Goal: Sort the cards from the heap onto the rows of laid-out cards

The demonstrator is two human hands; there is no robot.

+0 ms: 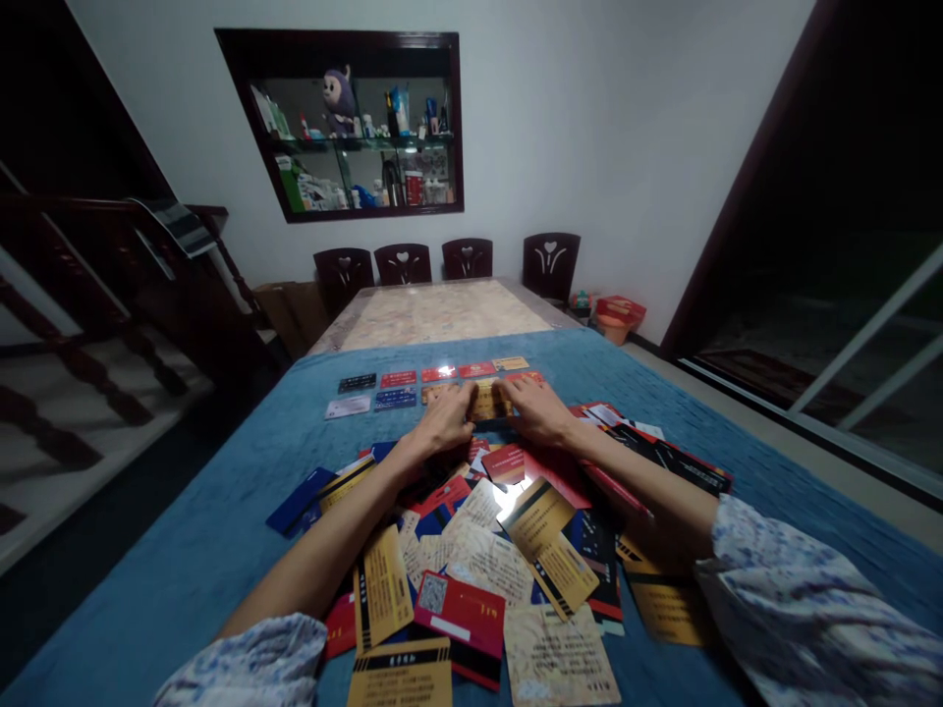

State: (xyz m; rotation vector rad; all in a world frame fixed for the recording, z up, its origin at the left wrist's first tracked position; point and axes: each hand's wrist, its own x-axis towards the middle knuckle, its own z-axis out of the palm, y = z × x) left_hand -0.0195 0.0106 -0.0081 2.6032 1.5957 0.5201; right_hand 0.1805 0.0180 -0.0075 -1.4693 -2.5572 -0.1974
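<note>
Both my hands reach forward over a blue cloth (221, 530) on a table. My left hand (444, 420) and my right hand (537, 407) lie side by side with a gold card (487, 401) between their fingertips, each touching one end of it, fingers stretched flat. Beyond them, rows of cards (413, 385) in black, white, red, blue and gold lie laid out neatly. Under my forearms sits a loose heap of many cards (486, 560), gold, red, blue and black.
The far half of the table (434, 312) shows a bare patterned top. Several dark chairs (402, 263) stand at its far end. A wall niche with shelves (354, 128) hangs above. A dark stair railing (110, 285) is left, a glass door (869, 373) right.
</note>
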